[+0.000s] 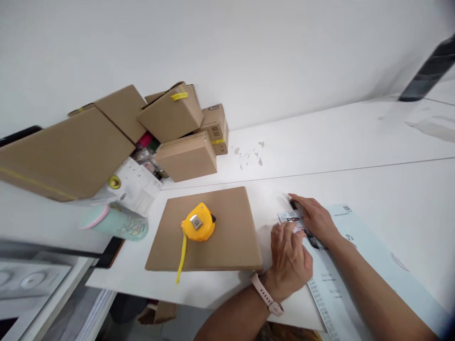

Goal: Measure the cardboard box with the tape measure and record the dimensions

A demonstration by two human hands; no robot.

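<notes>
My left hand (289, 258), with a pink watch strap on its wrist, rests on the white table (320, 156) with fingers curled onto a small printed label (289, 219). My right hand (314, 219) lies just right of it, fingers pressed on the same label and over a dark pen-like object (313, 241) that is mostly hidden. Both hands sit on the near end of a long pale sheet of labels (369, 255). Left of the hands lies a flat brown cardboard box (227, 246) with a yellow tape measure (198, 222) on top, its tape hanging off the front edge.
Several brown cardboard boxes (177, 118) are piled against the wall at the back left, with one large box (67, 156) leaning. A mint bottle with pink lid (113, 222) lies beside white packets (138, 184). A dark phone (110, 251) sits at the table edge.
</notes>
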